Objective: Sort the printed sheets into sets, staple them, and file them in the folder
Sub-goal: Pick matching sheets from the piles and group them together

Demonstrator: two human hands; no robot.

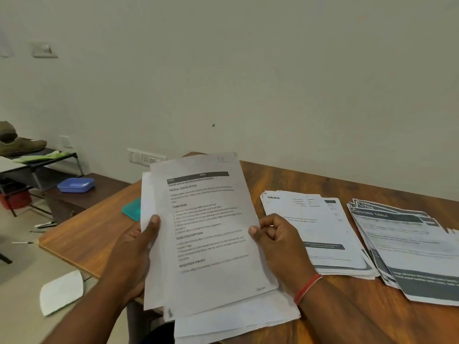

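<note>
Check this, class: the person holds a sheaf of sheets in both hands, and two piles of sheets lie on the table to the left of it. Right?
Not quite. The sheaf is held in both hands, left hand and right hand, but the two piles, the blinkit pile and the dark-headed pile, lie on the table to its right, not left. The head view shows this.

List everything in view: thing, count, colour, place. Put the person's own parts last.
held sheets: one stack, white, raised over the table's near edge
blinkit pile: one, white, on the table
dark-header pile: one, grey and white, far right
table: one, brown wood
teal folder: one, behind the held sheets
blue box: one, on the dark bench, left
shoes: brown, on the rack, far left
left hand: grips the sheets' left edge
right hand: pinches the right edge, red wristband
</note>
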